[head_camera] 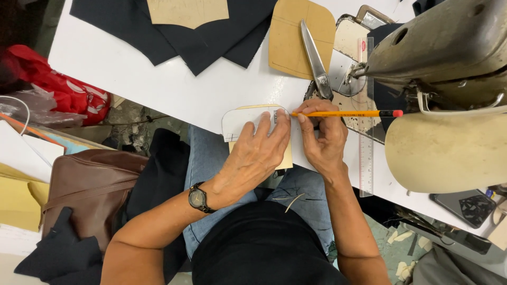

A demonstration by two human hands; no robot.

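the left hand lies flat, fingers spread, pinning the white card at the desk edge, while the right hand at its 3 o'clock grips a pencil lying 9-to-3, tip at the card's edge.

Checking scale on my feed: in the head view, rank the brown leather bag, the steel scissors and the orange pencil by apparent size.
1. Brown leather bag, clearly largest.
2. Orange pencil and steel scissors: similar length; unsure.

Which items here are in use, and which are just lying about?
In use: left hand pressing white template onto tan card; right hand holding pencil.
Lying about: scissors, clear ruler, dark fabric pieces, brown bag, phone.
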